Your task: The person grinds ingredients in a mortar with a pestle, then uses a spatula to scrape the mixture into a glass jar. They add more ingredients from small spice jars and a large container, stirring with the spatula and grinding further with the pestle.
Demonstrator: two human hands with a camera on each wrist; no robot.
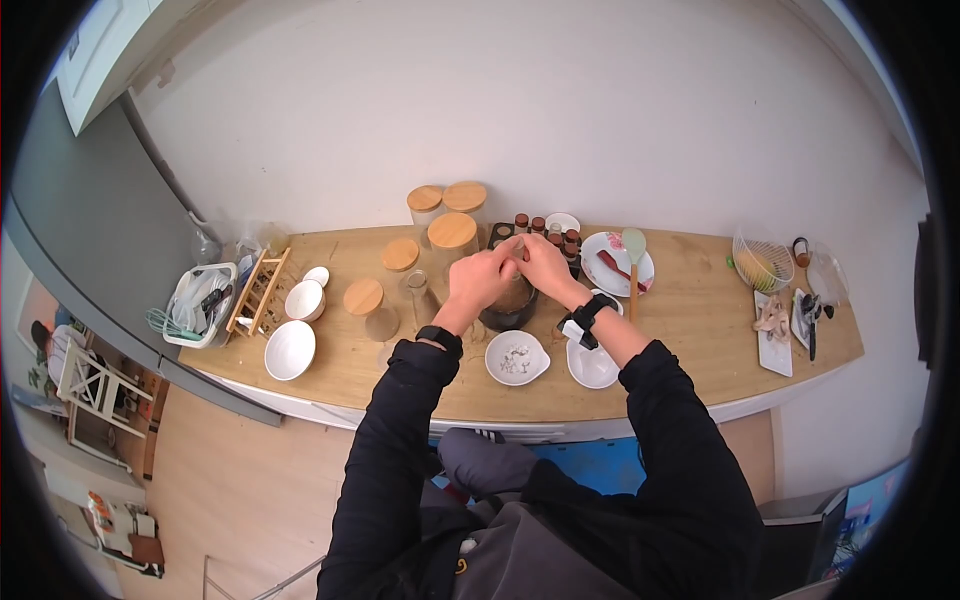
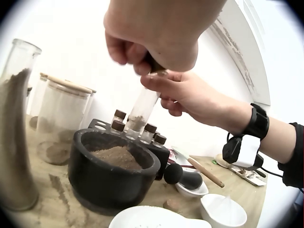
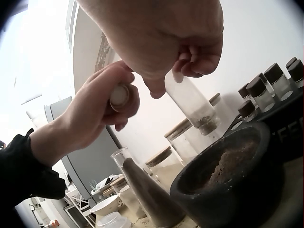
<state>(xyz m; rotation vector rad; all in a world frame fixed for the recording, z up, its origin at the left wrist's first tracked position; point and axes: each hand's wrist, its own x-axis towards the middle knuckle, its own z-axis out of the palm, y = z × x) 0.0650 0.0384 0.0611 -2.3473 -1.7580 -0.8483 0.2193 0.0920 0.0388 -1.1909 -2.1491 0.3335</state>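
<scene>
Over the black mortar, which contains brown powder, both hands meet. My right hand pinches a clear glass vial near its top; a little powder lies at the vial's lower end. My left hand grips a small round cap, its pale inside facing outward in the right wrist view and apart from the vial. Behind the mortar stands a black rack with several small vials capped in dark brown. A tall glass flask filled with brown powder is left of the mortar.
Wooden-lidded jars stand at the back left. In front are a spouted white bowl with small pieces and another white bowl. A black pestle lies right of the mortar. A patterned plate and spatula are farther right.
</scene>
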